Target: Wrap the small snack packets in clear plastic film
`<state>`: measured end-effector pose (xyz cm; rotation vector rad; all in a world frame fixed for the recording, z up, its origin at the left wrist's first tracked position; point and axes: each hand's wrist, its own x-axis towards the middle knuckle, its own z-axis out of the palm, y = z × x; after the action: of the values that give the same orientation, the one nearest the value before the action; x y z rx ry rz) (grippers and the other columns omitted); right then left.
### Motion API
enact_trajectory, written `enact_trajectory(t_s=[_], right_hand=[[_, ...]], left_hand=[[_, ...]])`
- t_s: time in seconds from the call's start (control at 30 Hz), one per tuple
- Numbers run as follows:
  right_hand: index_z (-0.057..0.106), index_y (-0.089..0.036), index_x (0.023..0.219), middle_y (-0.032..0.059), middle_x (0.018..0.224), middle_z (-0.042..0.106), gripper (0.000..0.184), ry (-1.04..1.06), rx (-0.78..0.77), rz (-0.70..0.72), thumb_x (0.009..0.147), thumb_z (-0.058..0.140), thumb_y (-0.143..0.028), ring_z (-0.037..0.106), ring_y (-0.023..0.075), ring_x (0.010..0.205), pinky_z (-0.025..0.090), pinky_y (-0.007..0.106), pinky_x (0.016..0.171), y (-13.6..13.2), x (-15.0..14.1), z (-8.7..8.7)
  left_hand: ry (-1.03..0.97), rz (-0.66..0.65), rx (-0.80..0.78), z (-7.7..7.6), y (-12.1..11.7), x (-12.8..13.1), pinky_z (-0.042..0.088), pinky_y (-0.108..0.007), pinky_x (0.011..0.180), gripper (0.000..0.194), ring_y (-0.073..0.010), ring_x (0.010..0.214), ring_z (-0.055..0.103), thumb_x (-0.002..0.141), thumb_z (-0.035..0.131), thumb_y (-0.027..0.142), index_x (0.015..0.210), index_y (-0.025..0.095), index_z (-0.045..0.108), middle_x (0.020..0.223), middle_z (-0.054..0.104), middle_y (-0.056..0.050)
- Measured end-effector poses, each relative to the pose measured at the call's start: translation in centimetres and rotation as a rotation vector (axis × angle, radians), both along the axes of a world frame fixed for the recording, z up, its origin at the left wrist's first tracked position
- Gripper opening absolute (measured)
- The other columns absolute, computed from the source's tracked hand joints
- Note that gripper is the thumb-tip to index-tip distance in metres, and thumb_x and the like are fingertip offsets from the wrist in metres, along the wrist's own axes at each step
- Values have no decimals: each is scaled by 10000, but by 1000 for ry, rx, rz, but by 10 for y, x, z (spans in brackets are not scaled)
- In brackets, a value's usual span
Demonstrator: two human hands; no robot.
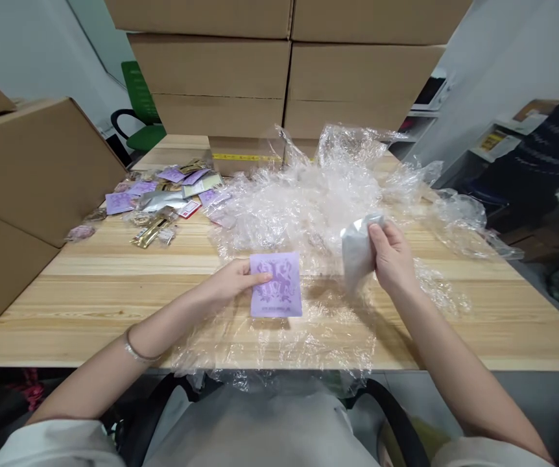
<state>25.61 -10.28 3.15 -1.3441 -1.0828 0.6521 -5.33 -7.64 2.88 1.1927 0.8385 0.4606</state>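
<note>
Fine print along the lower edge of a purple packet (pixel 276 298), at 6 o'clock just below the frame's centre, is too small to read; a silver pouch (pixel 356 256) between 3 and 4 is blurred, whatever it may contain hidden. The left hand (pixel 235 282) has most of its fingers out of sight behind the packet. Between 2 and 3 o'clock, dark patterned cloth (pixel 542 146) is cut off by the frame, too little showing to tell what it is.

Clear film (pixel 303 191) is heaped across the bench (pixel 493 324) from 12 to 3 o'clock and spills over the near edge at 6, blurring the surface beneath. Stacked boxes (pixel 221 71) block the view at 12, partly hiding a green chair (pixel 144 107) at 10. A carton (pixel 31 162) stands at 9, beside mixed packs (pixel 163 200).

The left arm, wearing a bracelet (pixel 136 350), enters between 7 and 8 o'clock, its hand pinching the packet's left side, thumb across the front. The right hand (pixel 395 256), its arm entering between 4 and 5, pinches the pouch's upper right corner between thumb and curled fingers.
</note>
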Motion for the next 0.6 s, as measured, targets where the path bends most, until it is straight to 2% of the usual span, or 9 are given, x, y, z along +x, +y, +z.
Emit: enact_trajectory(t_s=[0.07,0.13,0.2,0.3,0.37,0.47,0.53,0.6], right_hand=[[640,-238,875,22,831,646,361,-78,-148,136,831,631,-597,586,161,704,471,283,584,3,-12,7],[620,-224,907,30,810,643,394,-158,-318,268,855,591,-614,571,163,656,457,289,547,3,-31,9],[595,-215,920,32,833,639,385,-211,-378,330,896,537,-595,576,170,690,469,300,582,4,-48,6],[588,-208,955,37,918,642,340,-269,-342,383,951,470,-527,593,181,788,484,313,675,8,-65,0],[597,-201,1034,50,963,654,338,-344,-324,471,979,434,-492,604,190,809,482,322,687,13,-74,-3],[611,-189,1114,73,996,674,339,-531,-275,572,1013,395,-429,619,213,846,484,348,722,20,-90,-11],[618,-183,1141,91,1044,673,331,-677,-223,556,1028,377,-379,625,234,913,492,382,791,25,-101,-19],[603,-179,1212,116,1120,654,312,-830,-155,544,1021,414,-338,619,259,1000,500,425,862,26,-104,-26]], left_hand=[[0,-52,-18,-8,2,14,562,-323,785,235,-196,868,709,787,775,314,969,169,740,995,763,-79],[-32,41,-73,-15,-2,28,567,-299,728,213,-182,827,704,814,738,265,1007,176,726,985,758,-79],[-87,183,-146,-19,-14,36,577,-293,722,208,-177,824,701,853,677,245,1047,179,710,994,752,-83],[-181,278,-239,-18,-39,38,570,-332,891,259,-209,999,691,939,576,305,1127,163,684,1115,726,-117],[-218,305,-284,-16,-56,35,514,-363,1020,329,-232,1129,653,982,522,363,1198,150,649,1198,696,-142],[-221,339,-314,-18,-75,33,434,-401,1119,408,-243,1216,612,1008,471,422,1315,171,569,1274,661,-147],[-178,283,-285,-20,-79,30,423,-404,1125,418,-236,1214,614,1002,475,450,1322,196,565,1283,656,-135],[-39,136,-180,-17,-77,23,473,-384,1060,365,-225,1145,646,971,539,445,1228,205,635,1220,681,-120]])
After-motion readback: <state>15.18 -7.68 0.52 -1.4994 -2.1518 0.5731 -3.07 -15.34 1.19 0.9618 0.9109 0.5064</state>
